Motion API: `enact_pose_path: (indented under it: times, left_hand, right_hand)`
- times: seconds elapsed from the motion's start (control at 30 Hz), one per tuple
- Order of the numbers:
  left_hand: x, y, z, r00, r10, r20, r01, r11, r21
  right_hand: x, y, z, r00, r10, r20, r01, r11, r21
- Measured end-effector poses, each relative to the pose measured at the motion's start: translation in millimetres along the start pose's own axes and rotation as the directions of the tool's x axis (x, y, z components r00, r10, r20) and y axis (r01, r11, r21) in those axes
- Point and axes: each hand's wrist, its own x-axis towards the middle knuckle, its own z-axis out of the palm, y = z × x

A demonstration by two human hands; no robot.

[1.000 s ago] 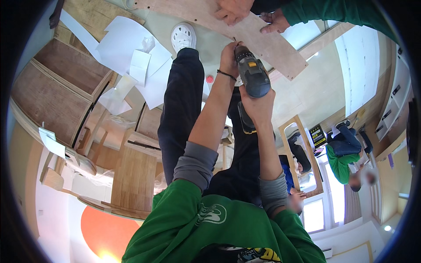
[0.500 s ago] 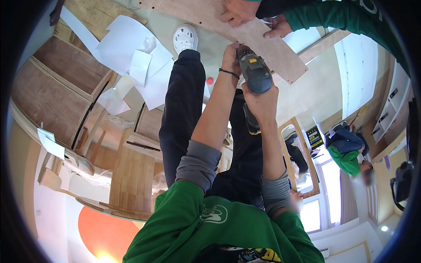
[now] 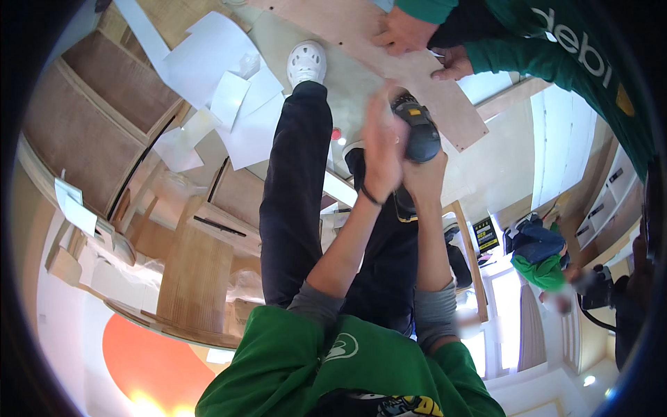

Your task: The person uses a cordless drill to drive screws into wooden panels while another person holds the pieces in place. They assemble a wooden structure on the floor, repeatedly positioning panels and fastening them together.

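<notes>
A black cordless drill (image 3: 420, 135) with a yellow mark is gripped in my right hand (image 3: 425, 177), its chuck pointing away from me toward the wooden panel. My left hand (image 3: 384, 146) is raised close beside the drill's left side. Its fingers look stretched out, though motion blurs them, and nothing shows in them. Beyond the drill lies a long, pale plywood panel (image 3: 438, 101) with small holes along its edges. A co-worker's hand (image 3: 410, 31) rests on it, and the same person's other hand (image 3: 455, 64) is at its far edge.
White sheets (image 3: 208, 62) of packing material lie on the floor at the far left, near wooden drawer units (image 3: 83, 139). A wooden stool-like piece (image 3: 191, 271) stands left of my leg. Another person (image 3: 538, 257) in green is crouched at the right. My white shoe (image 3: 306, 62) is near the panel.
My left hand has come off the drill's front end and moved back along its side, its fingers straightening. The drill has shifted slightly right and nearer in view.
</notes>
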Motion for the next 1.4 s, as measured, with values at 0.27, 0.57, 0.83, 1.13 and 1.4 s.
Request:
enact_pose_path:
  times: [0.27, 0.57, 0.83, 1.13, 1.4]
  left_hand:
    - [3, -3, 5, 0.85, 0.346, 0.397, -0.476, 0.827, 0.299]
    - [-2, 5, 24, 0.922, 0.352, 0.159, -0.386, 0.841, 0.38]
    - [0, 5, 30, 0.931, 0.35, 0.103, -0.363, 0.856, 0.368]
    - [2, 7, 29, 0.934, 0.348, 0.079, -0.351, 0.858, 0.375]
    - [2, 4, 27, 0.945, 0.322, 0.064, -0.318, 0.855, 0.41]
  right_hand:
    - [-7, 3, 0, 0.978, -0.206, -0.02, 0.206, 0.961, 0.186]
    - [-6, 2, -9, 0.972, -0.232, 0.037, 0.228, 0.97, 0.084]
    - [-1, 3, -12, 0.967, -0.247, 0.064, 0.245, 0.969, 0.043]
    - [2, -3, -15, 0.962, -0.258, 0.091, 0.259, 0.966, 0.004]
    - [9, -3, -13, 0.957, -0.264, 0.12, 0.271, 0.962, -0.039]
